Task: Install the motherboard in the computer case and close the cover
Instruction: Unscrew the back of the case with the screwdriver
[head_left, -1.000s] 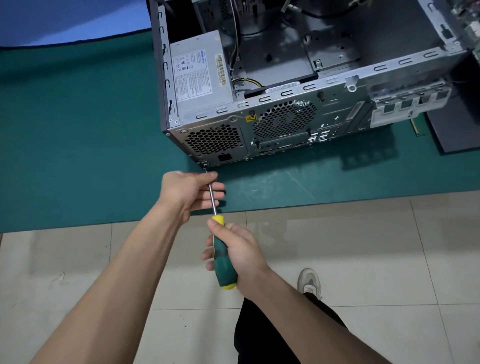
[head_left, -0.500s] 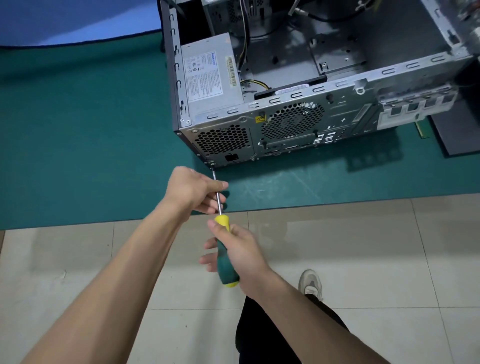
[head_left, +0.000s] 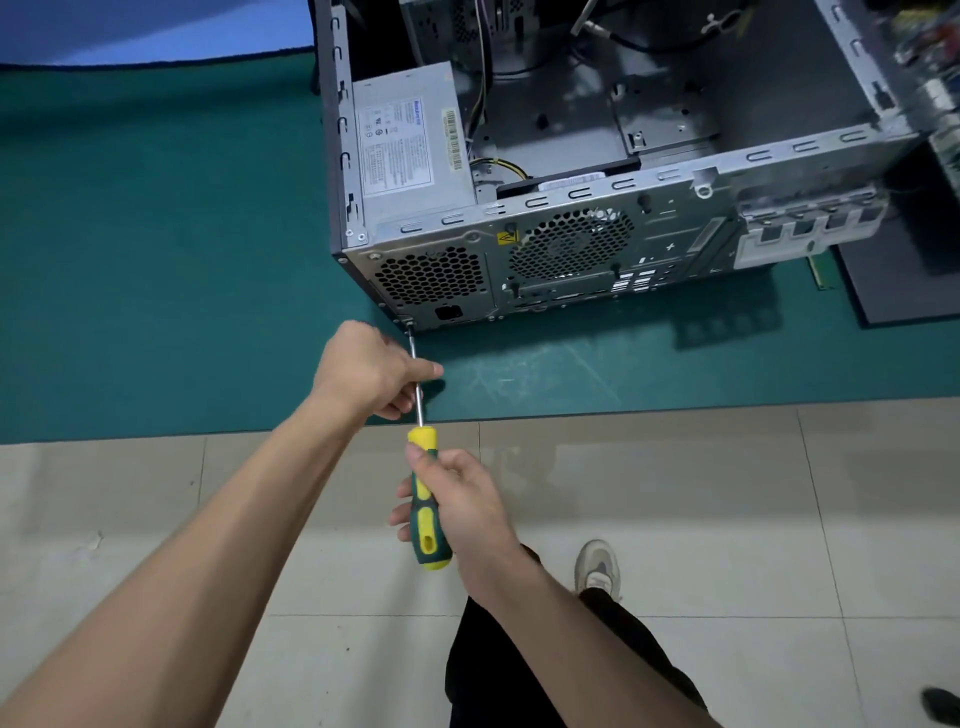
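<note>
An open grey computer case (head_left: 571, 208) lies on its side on a green mat, its rear panel facing me and its inside bare apart from the power supply (head_left: 405, 150) and cables. My right hand (head_left: 462, 499) grips the green and yellow handle of a screwdriver (head_left: 426, 499). Its tip sits at a screw at the lower left corner of the rear panel (head_left: 409, 323). My left hand (head_left: 371, 371) pinches the metal shaft just behind the tip. The motherboard shows only partly at the top right edge (head_left: 935, 78).
The green mat (head_left: 156, 260) ends at a tiled floor (head_left: 727, 519) near my legs and shoe. A dark flat panel (head_left: 904, 280) lies on the mat to the right of the case. A blue surface lies at the far left.
The view has shifted, so the case sits further right in the frame. Both hands stay on the screwdriver; the handle has turned slightly in my right hand.
</note>
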